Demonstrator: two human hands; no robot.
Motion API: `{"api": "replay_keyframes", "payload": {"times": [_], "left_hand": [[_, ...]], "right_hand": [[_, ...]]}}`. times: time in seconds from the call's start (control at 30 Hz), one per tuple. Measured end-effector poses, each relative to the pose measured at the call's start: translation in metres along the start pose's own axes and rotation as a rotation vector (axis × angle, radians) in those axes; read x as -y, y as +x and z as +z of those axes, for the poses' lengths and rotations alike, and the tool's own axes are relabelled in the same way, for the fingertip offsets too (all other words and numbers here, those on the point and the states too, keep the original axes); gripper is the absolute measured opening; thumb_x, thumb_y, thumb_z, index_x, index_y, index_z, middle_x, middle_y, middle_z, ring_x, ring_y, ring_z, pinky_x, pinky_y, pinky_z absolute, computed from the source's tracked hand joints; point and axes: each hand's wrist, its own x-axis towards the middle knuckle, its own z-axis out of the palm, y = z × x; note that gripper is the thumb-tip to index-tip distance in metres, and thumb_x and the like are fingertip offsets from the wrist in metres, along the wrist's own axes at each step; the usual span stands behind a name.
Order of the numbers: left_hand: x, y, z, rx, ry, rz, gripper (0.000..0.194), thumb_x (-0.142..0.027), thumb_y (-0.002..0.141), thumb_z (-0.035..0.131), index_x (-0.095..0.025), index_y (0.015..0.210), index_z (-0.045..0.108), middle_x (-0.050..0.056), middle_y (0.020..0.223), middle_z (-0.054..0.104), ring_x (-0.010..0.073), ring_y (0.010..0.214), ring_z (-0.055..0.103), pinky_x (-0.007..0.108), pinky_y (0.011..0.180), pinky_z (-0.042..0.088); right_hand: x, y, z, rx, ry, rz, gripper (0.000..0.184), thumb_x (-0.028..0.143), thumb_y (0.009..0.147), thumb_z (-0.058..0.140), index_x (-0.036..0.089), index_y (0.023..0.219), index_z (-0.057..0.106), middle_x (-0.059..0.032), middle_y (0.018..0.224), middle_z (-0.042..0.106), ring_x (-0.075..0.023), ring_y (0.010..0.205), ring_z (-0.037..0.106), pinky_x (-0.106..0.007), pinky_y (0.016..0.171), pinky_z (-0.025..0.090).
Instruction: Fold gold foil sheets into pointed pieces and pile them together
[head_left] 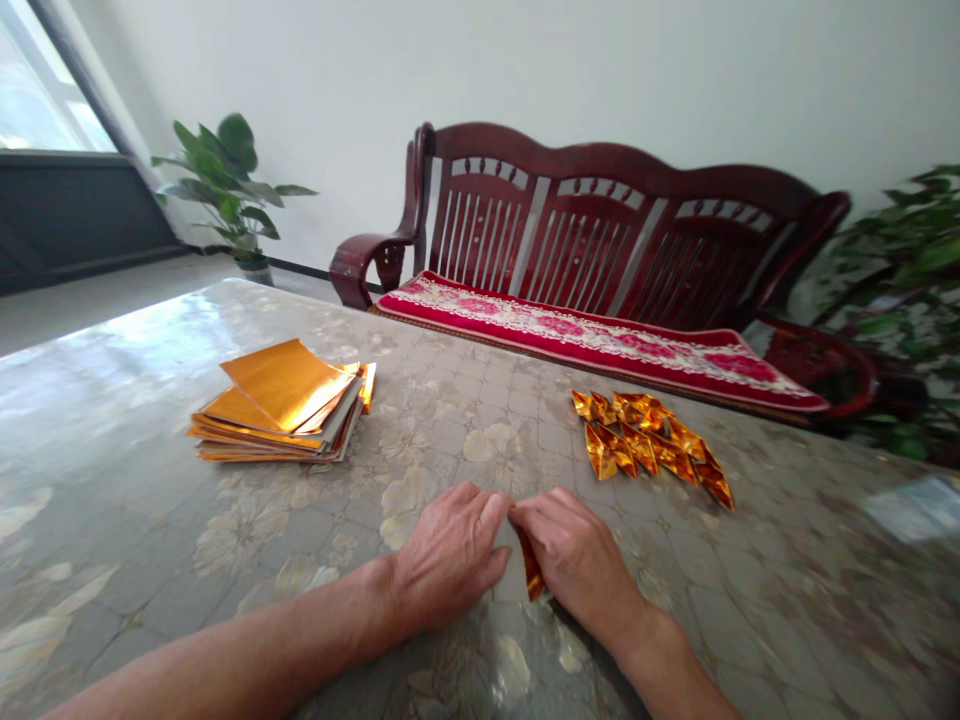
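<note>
Gold foil paper (533, 576), partly folded, is between my hands just above or on the table; most of it is hidden behind my fingers. My right hand (576, 548) is closed around it from the right. My left hand (453, 552) has its fingers curled and meets the paper's far end with the fingertips, its thumb hanging just left of the paper. Beyond my right hand, several folded gold foil ingots (637, 440) lie grouped together. A loose stack of flat gold foil sheets (281, 405) sits to the left, its top sheets turned askew.
The table (420, 400) has a glossy floral cover. A clear plastic item (915, 508) lies at its right edge. Behind stands a dark red wooden bench (585, 225) with a red patterned cushion (592, 335). Potted plants (229, 185) flank it on both sides.
</note>
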Motion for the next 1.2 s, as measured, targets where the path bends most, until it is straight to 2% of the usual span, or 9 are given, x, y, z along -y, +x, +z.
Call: {"api": "replay_keyframes", "payload": {"times": [0.1, 0.23, 0.33, 0.47, 0.6, 0.77, 0.87, 1.0, 1.2], "left_hand": [[0.005, 0.005, -0.001, 0.002, -0.011, 0.028, 0.032, -0.005, 0.09, 0.041, -0.019, 0.115, 0.053, 0.006, 0.103, 0.065, 0.0222, 0.097, 0.058, 0.036, 0.089, 0.049], [0.01, 0.01, -0.003, 0.002, -0.039, 0.07, 0.036, -0.002, 0.088, 0.044, -0.021, 0.117, 0.056, 0.005, 0.112, 0.064, 0.021, 0.104, 0.058, 0.033, 0.092, 0.049], [0.01, 0.013, -0.002, 0.015, 0.006, 0.089, 0.033, -0.003, 0.087, 0.047, -0.021, 0.113, 0.058, 0.005, 0.111, 0.064, 0.0213, 0.1, 0.059, 0.034, 0.09, 0.049], [0.009, 0.016, 0.001, 0.027, 0.142, 0.172, 0.016, -0.01, 0.093, 0.049, -0.018, 0.098, 0.062, 0.006, 0.105, 0.064, 0.0235, 0.101, 0.058, 0.036, 0.086, 0.048], [0.011, 0.018, 0.007, 0.016, 0.231, 0.202, 0.017, -0.018, 0.099, 0.047, -0.018, 0.092, 0.063, 0.006, 0.102, 0.064, 0.0233, 0.101, 0.057, 0.035, 0.082, 0.048], [0.012, 0.017, 0.011, -0.026, 0.217, 0.138, 0.011, -0.022, 0.097, 0.054, -0.019, 0.102, 0.063, 0.005, 0.105, 0.063, 0.0226, 0.095, 0.058, 0.035, 0.082, 0.049], [0.012, 0.016, 0.011, -0.043, 0.2, 0.072, 0.015, -0.026, 0.095, 0.058, -0.021, 0.109, 0.061, 0.004, 0.108, 0.063, 0.0234, 0.093, 0.058, 0.037, 0.083, 0.05], [0.012, 0.016, 0.009, -0.043, 0.204, 0.07, 0.016, -0.029, 0.095, 0.058, -0.022, 0.11, 0.06, 0.004, 0.11, 0.064, 0.0245, 0.093, 0.059, 0.038, 0.082, 0.05], [0.012, 0.014, 0.007, -0.049, 0.221, 0.067, 0.02, -0.03, 0.094, 0.06, -0.023, 0.113, 0.061, 0.004, 0.11, 0.064, 0.0248, 0.094, 0.059, 0.038, 0.082, 0.049]], "right_hand": [[-0.001, 0.0, 0.001, 0.015, 0.012, 0.009, 0.02, 0.01, 0.095, 0.052, 0.02, 0.091, 0.069, -0.0039, 0.084, 0.066, -0.0193, 0.083, 0.056, -0.031, 0.077, 0.047], [-0.001, -0.001, 0.001, 0.019, 0.032, 0.014, 0.021, 0.008, 0.094, 0.051, 0.02, 0.095, 0.069, -0.0046, 0.087, 0.067, -0.0199, 0.084, 0.057, -0.033, 0.079, 0.049], [-0.002, -0.003, 0.001, 0.007, 0.057, 0.006, 0.024, 0.008, 0.094, 0.05, 0.02, 0.098, 0.07, -0.0051, 0.09, 0.069, -0.0202, 0.085, 0.058, -0.033, 0.08, 0.05], [-0.005, -0.004, 0.002, 0.003, 0.091, -0.001, 0.026, 0.008, 0.095, 0.049, 0.021, 0.104, 0.069, -0.0055, 0.093, 0.069, -0.0209, 0.087, 0.058, -0.035, 0.081, 0.05], [-0.005, -0.005, 0.004, 0.007, 0.107, 0.001, 0.025, 0.009, 0.095, 0.049, 0.02, 0.105, 0.069, -0.0058, 0.094, 0.069, -0.0213, 0.089, 0.059, -0.035, 0.083, 0.05], [-0.006, -0.007, 0.004, -0.003, 0.132, 0.002, 0.026, 0.009, 0.095, 0.05, 0.021, 0.108, 0.068, -0.0047, 0.093, 0.069, -0.0209, 0.089, 0.059, -0.034, 0.082, 0.05], [-0.008, -0.008, 0.004, -0.019, 0.158, 0.017, 0.027, 0.008, 0.095, 0.05, 0.023, 0.109, 0.068, -0.0037, 0.094, 0.069, -0.0202, 0.09, 0.06, -0.033, 0.082, 0.05], [-0.011, -0.009, 0.006, -0.021, 0.153, 0.077, 0.021, 0.008, 0.094, 0.052, 0.022, 0.099, 0.068, -0.003, 0.092, 0.067, -0.0194, 0.09, 0.06, -0.031, 0.082, 0.049], [-0.013, -0.011, 0.009, -0.017, 0.025, 0.2, 0.013, 0.018, 0.093, 0.059, 0.023, 0.088, 0.069, -0.0021, 0.082, 0.064, -0.0188, 0.084, 0.062, -0.028, 0.077, 0.046]]}}
